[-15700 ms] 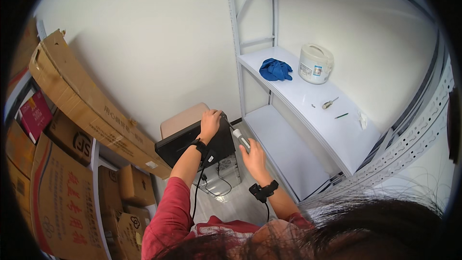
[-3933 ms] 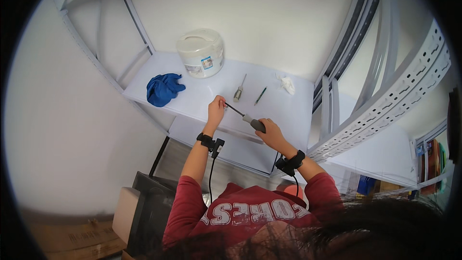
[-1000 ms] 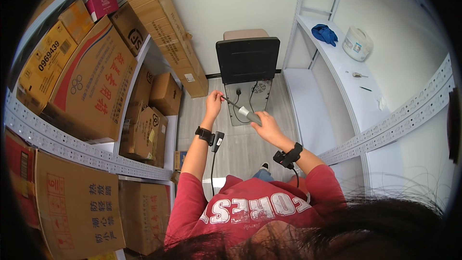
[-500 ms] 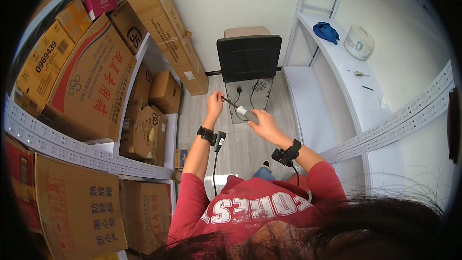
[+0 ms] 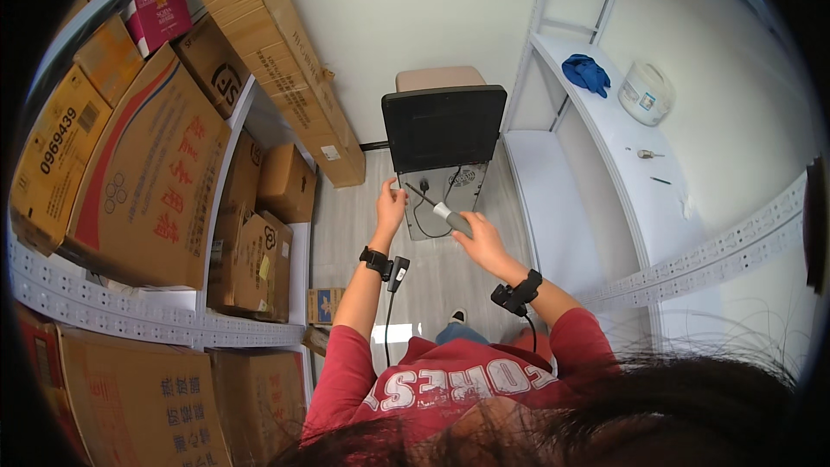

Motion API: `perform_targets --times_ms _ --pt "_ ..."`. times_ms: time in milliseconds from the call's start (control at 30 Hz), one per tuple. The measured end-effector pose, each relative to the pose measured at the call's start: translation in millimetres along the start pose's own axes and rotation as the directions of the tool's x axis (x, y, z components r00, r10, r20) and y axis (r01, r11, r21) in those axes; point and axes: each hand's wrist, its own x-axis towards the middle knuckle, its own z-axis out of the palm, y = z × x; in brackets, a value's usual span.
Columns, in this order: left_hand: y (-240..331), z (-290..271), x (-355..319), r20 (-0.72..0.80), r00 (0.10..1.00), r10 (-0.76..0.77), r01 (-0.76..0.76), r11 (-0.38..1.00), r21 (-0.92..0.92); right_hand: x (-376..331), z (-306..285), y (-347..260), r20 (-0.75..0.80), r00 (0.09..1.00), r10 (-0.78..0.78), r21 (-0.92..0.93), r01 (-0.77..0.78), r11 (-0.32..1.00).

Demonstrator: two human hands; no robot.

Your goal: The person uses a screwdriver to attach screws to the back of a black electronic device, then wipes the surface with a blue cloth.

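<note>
My right hand (image 5: 481,238) is wrapped around the grey handle of a screwdriver (image 5: 439,209). Its dark shaft slants up and left toward my left hand (image 5: 392,202). The fingers of that hand are apart, close beside the shaft's tip, and nothing shows in them. Just beyond both hands stands a metal-cased appliance (image 5: 471,199) with a round vent grille and a black cable (image 5: 418,218) on its side. A black panel (image 5: 445,128) is tilted up on top of it.
Cardboard boxes (image 5: 160,182) fill the left shelves, and a tall carton (image 5: 285,69) leans at the back wall. The white right-hand shelf (image 5: 596,138) holds a blue cloth (image 5: 586,74), a clear plastic tub (image 5: 647,93) and small tools. A beige padded seat (image 5: 439,79) shows behind the panel.
My left fingers have come off the screwdriver's shaft tip and spread. The right hand still grips the handle, a little lower in view. The whole view has shifted slightly.
</note>
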Motion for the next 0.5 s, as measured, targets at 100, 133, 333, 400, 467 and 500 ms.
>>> perform_targets --times_ms 100,133,333,400,467,500 --pt "-26.9 -2.1 30.9 0.026 1.000 -0.006 0.003 0.994 0.113 27.7 0.7 11.6 -0.001 1.000 -0.001 0.017 0.001 1.000" --pt "-31.8 -3.8 37.3 0.042 0.999 0.004 -0.011 0.985 0.174 36.2 1.3 16.3 -0.006 1.000 0.000 0.019 0.000 1.000" --pt "-51.5 -2.6 73.5 0.019 0.997 0.077 -0.079 0.963 0.258 77.2 13.9 43.9 -0.043 0.999 0.001 0.061 0.002 0.998" --pt "-72.0 -3.7 77.7 0.023 0.992 0.124 -0.125 0.945 0.301 86.2 22.6 50.4 -0.048 0.999 0.004 0.022 -0.003 1.000" --pt "-95.4 -6.1 89.6 0.055 0.970 0.235 -0.238 0.890 0.390 96.7 38.1 60.2 -0.064 0.998 0.012 0.020 -0.010 1.000" --pt "-108.0 -5.0 97.6 0.075 0.962 0.261 -0.269 0.873 0.406 99.2 45.1 63.9 -0.073 0.997 0.024 0.039 -0.022 0.999"
